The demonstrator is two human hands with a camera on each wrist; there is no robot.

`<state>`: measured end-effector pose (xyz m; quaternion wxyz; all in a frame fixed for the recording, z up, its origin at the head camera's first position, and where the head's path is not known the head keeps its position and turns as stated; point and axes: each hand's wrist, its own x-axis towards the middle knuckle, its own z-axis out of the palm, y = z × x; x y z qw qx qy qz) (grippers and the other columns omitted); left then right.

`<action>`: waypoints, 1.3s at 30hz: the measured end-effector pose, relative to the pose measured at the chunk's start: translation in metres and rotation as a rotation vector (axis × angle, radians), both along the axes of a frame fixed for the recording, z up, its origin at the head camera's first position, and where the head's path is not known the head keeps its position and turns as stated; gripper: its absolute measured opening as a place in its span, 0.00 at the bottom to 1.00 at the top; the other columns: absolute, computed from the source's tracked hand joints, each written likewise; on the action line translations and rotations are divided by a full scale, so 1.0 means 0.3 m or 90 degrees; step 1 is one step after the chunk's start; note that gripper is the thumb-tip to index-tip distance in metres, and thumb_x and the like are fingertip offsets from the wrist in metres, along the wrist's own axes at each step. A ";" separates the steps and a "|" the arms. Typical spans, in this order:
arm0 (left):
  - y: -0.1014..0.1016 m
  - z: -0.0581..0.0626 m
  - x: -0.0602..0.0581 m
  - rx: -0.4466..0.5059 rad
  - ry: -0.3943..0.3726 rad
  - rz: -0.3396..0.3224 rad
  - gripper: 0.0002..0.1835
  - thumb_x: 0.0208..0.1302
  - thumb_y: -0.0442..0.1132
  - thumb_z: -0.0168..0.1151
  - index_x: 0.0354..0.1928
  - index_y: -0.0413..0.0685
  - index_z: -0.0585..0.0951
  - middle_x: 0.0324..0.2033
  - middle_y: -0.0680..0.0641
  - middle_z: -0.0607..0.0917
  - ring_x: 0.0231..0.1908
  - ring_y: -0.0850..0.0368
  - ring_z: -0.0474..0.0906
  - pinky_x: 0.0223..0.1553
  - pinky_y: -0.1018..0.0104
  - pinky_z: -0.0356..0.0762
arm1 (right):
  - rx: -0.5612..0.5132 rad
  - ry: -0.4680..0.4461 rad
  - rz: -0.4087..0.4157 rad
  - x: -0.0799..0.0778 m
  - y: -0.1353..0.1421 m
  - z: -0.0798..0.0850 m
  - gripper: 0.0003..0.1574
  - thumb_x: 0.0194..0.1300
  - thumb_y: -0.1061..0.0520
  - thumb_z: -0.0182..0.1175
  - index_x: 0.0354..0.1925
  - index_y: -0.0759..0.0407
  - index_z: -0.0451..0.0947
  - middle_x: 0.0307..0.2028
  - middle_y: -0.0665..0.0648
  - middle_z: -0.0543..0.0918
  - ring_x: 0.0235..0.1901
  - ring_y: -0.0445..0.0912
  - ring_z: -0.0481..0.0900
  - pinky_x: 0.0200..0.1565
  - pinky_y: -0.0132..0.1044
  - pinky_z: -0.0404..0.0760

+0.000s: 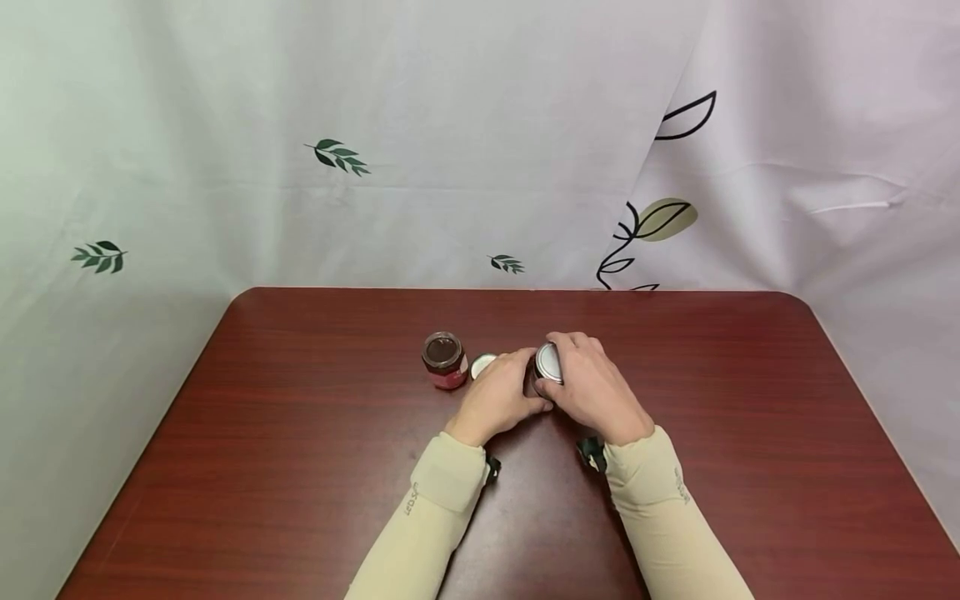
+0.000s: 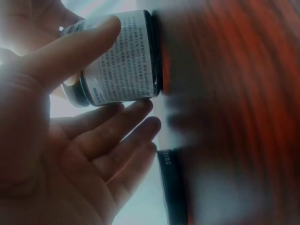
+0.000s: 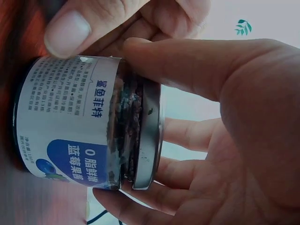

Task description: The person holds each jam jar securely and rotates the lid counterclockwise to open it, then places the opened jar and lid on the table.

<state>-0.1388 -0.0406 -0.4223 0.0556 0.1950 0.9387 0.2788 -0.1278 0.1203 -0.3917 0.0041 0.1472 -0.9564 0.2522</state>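
Observation:
A small glass jar of blueberry jam (image 3: pixel 70 108) stands upright on the table with its metal lid (image 1: pixel 550 362) on. Its white label carries a blue patch and a blueberry picture. My left hand (image 1: pixel 498 392) holds the jar's body, thumb laid across the label and fingers on the opposite side, as the left wrist view shows. From the right, my right hand (image 1: pixel 596 387) grips around the lid and neck, thumb on the near side and fingers beyond. In the head view, both hands hide most of the jar's body.
Left of the hands stands a lidless jar (image 1: pixel 444 360) with dark contents and a red label. A loose lid (image 1: pixel 483 364), pale inside up, lies between it and my left hand. The reddish-brown wooden table (image 1: pixel 300 450) backs onto a pale leaf-printed curtain (image 1: pixel 450 167).

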 end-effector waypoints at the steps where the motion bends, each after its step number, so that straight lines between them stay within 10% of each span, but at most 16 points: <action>1: 0.000 0.001 0.000 0.000 0.000 0.000 0.40 0.53 0.47 0.78 0.67 0.42 0.73 0.58 0.44 0.82 0.58 0.49 0.77 0.61 0.56 0.72 | -0.001 0.002 0.000 -0.001 0.000 -0.001 0.40 0.59 0.54 0.70 0.65 0.69 0.69 0.59 0.70 0.75 0.58 0.63 0.71 0.54 0.55 0.75; 39: 0.009 0.006 0.001 0.037 0.056 0.024 0.35 0.53 0.47 0.77 0.62 0.44 0.76 0.52 0.48 0.83 0.53 0.53 0.80 0.56 0.58 0.76 | -0.051 0.054 -0.010 -0.006 -0.005 0.008 0.37 0.60 0.52 0.71 0.61 0.71 0.74 0.55 0.70 0.79 0.54 0.63 0.76 0.54 0.56 0.74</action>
